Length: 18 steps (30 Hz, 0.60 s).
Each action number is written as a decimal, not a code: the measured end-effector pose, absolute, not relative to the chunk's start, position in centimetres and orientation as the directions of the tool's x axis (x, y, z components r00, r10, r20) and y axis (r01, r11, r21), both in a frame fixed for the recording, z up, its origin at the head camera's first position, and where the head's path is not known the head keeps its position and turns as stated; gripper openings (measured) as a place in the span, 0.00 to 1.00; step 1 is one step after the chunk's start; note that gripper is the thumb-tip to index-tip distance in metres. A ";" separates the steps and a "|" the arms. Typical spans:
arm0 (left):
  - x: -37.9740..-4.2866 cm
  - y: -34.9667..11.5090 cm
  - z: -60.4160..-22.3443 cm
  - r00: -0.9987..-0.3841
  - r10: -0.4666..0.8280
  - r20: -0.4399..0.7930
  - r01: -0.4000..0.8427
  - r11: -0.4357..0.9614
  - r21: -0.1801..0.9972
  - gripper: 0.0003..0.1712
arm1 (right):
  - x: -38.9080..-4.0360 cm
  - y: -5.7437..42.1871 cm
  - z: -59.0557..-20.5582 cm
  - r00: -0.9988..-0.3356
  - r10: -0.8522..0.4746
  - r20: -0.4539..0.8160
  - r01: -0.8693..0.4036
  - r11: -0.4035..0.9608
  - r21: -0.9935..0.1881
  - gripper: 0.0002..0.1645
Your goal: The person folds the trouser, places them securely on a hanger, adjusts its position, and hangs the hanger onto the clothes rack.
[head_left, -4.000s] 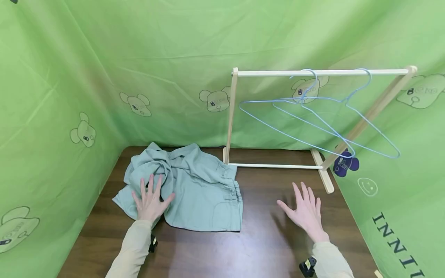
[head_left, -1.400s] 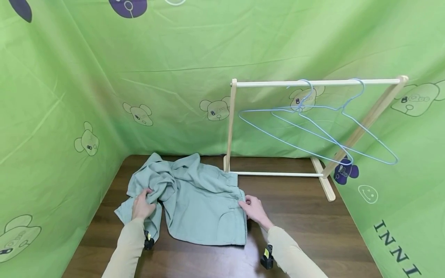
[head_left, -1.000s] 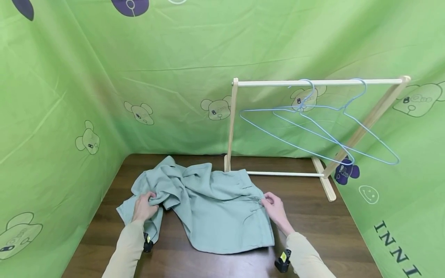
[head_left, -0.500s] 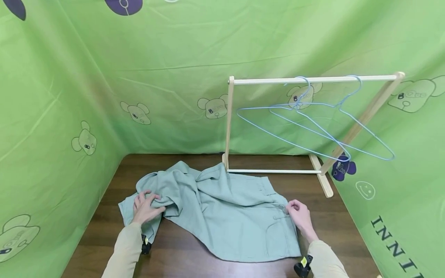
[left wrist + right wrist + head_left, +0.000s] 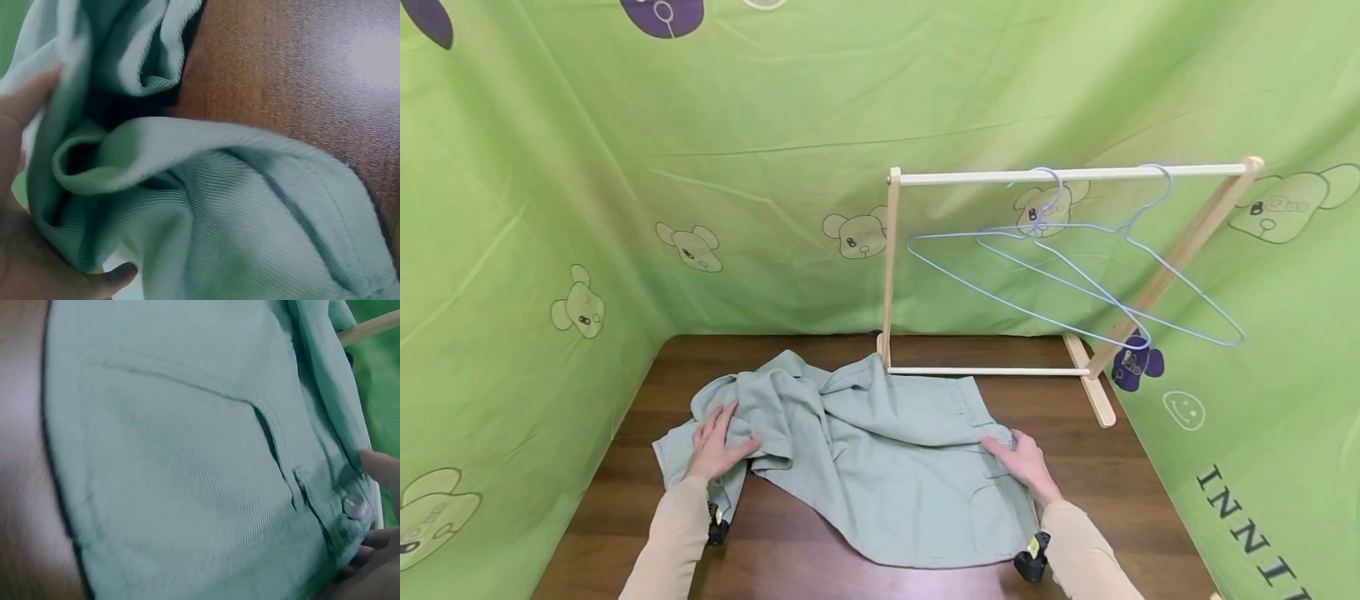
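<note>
A pair of pale green trousers (image 5: 925, 492) lies rumpled across the table, waistband to the right. Its button (image 5: 355, 506) and a slanted pocket seam show in the right wrist view. My right hand (image 5: 1026, 462) grips the waistband near the button, thumb on top and fingers at the edge. On the bunched left part of the trousers rests my left hand (image 5: 715, 446), its fingers and thumb spread. Loose folds (image 5: 156, 156) lie between thumb and fingers in the left wrist view.
Behind the trousers stands a wooden rack (image 5: 891, 275) with a white top rail (image 5: 977, 177). Two light blue hangers (image 5: 970, 287) hang from it, overlapping. Green printed cloth (image 5: 760, 100) walls the brown table (image 5: 790, 550) at the back and sides.
My right hand came to the waistband and drew it rightward, stretching the trousers out, then shifted slightly left over it. My left hand pinched the bunched cloth, then spread its fingers.
</note>
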State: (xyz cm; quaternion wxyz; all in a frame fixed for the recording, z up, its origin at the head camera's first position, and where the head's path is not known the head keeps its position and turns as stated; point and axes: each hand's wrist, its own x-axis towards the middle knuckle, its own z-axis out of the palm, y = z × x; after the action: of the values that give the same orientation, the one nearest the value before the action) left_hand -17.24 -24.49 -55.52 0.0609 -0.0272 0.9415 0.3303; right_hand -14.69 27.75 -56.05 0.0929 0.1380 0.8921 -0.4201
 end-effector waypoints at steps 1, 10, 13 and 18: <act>-17.2 -24.5 -55.4 -0.990 -0.012 -0.139 -0.095 0.785 0.613 0.55 | -14.9 27.6 -56.1 -0.942 0.176 -0.285 0.332 0.602 -0.727 0.45; -17.2 -23.5 -55.0 -0.997 -0.045 -0.057 -0.069 0.838 0.541 0.35 | -15.3 27.1 -55.8 -0.948 0.260 -0.185 0.301 0.537 -0.788 0.27; -17.2 -23.4 -55.2 -0.996 -0.060 0.066 -0.013 0.828 0.561 0.20 | -15.3 27.5 -55.1 -0.947 0.293 -0.129 0.271 0.516 -0.813 0.26; -17.2 -23.7 -55.6 -0.979 -0.100 0.176 0.022 0.811 0.584 0.15 | -15.0 29.4 -54.4 -0.921 0.383 -0.069 0.267 0.493 -0.828 0.27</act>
State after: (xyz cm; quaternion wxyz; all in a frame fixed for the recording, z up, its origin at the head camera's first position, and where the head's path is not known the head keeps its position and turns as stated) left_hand -17.23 -23.70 -55.60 -0.0995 -0.0206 0.9465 0.3063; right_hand -15.03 29.39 -54.43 -0.0621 0.1887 0.8618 -0.4667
